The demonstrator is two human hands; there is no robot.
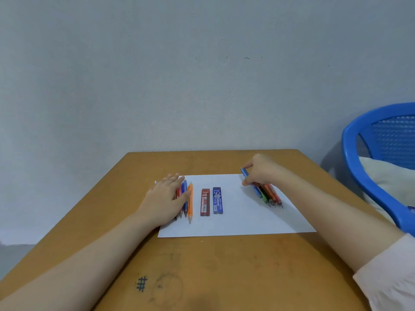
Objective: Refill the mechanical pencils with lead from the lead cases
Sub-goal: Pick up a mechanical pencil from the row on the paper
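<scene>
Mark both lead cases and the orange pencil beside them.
Red flat lead case [205,202], head view, label middle.
Blue flat lead case [217,200], head view, label middle.
Orange mechanical pencil [190,203], head view, mid-barrel.

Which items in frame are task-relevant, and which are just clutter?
Job: left pencils under the left hand; right pencils held by the right hand; red lead case; blue lead case.
Lying about: white paper, blue chair, cushion on it.

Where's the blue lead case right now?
Head view: the blue lead case lies on the paper, centre, just right of the red lead case.
</scene>
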